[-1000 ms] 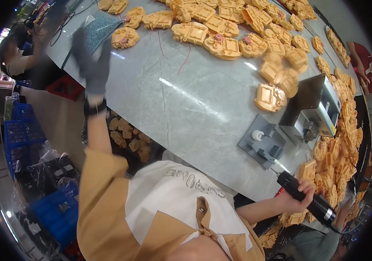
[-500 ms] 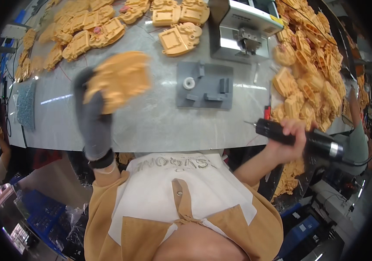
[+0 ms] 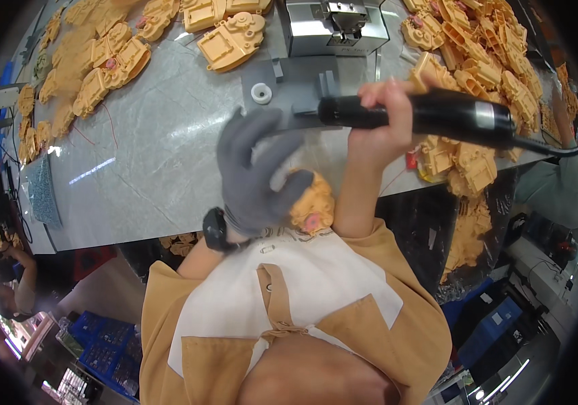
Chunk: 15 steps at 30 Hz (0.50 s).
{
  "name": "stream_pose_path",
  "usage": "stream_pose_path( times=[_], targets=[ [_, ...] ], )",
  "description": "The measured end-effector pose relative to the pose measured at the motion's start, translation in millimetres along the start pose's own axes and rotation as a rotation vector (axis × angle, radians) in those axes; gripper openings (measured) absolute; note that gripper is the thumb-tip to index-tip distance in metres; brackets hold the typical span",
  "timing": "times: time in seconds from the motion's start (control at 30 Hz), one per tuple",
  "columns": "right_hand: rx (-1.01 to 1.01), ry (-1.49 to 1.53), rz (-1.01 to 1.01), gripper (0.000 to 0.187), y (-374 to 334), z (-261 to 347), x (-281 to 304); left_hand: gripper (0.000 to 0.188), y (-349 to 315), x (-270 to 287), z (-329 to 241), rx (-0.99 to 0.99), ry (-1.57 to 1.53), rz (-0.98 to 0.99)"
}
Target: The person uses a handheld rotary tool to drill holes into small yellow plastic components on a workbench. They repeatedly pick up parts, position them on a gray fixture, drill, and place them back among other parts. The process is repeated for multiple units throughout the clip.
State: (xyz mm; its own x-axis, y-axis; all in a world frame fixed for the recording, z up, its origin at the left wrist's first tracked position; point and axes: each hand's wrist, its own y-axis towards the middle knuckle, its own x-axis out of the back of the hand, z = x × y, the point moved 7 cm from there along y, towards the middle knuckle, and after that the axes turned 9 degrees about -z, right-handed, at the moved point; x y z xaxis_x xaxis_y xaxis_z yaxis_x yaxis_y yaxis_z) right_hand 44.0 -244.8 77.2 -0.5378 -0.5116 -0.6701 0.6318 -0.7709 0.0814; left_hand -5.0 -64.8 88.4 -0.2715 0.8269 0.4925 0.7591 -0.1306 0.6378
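Where the right grip (image 3: 386, 129) wraps it, the screwdriver (image 3: 454, 115) extends both ways.

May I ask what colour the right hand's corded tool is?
The corded tool is black with a silvery band; see head view.

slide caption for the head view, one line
Gloved left hand, fingers spread, beside an orange part; bare right hand gripping a black corded driver near a grey fixture.

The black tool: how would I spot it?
On the grey table, find the heap of orange casings at right. Before it, the bare right hand holds the black tool: unlike the casings, a smooth cylinder with a silvery band and cord.
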Motion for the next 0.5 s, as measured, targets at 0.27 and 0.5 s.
stream_pose_path(
  times=[0.27, 0.5],
  targets=[
    [-0.021, 0.02, 0.085, 0.043, 2.1, 1.4, -2.4, 0.051, -25.9, -21.4, -9.1, -0.064, 0.028, 0.097],
    [0.098, 0.145, 0.067, 0.042, 17.4, 59.0, 35.6, 0.057, 3.4, 36.7, -18.9, 0.091, 0.024, 0.121]
  ],
)
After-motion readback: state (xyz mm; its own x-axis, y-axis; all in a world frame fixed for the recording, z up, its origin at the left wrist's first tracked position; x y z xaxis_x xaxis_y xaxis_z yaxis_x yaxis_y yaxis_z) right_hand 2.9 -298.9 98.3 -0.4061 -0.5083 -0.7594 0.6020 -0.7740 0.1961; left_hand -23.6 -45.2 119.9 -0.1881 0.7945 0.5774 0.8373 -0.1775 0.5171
